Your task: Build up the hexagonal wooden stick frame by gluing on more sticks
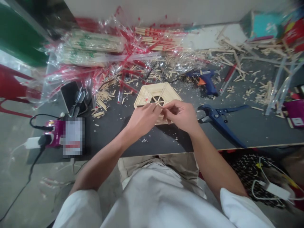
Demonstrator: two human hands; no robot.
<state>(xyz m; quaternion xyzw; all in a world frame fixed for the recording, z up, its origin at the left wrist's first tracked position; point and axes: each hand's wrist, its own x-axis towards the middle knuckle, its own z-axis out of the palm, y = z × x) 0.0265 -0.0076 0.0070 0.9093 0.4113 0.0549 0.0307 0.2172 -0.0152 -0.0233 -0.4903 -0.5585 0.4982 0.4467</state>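
Observation:
A flat hexagon built of thin wooden sticks (152, 93) lies on the dark table (249, 126). Both hands meet over its near edge. My left hand (142, 118) pinches a short thin wooden stick (159, 108) at one end. My right hand (181, 115) pinches the other end, fingers pressed together. The near part of the hexagon is hidden under the hands.
Blue cutting pliers (222, 118) lie right of the hands, a blue glue gun (205, 79) behind them. Stick offcuts and plastic-wrapped stick bundles (95, 47) cover the back. A phone (71, 95), scissors and a purple device (53, 133) with cables sit at the left.

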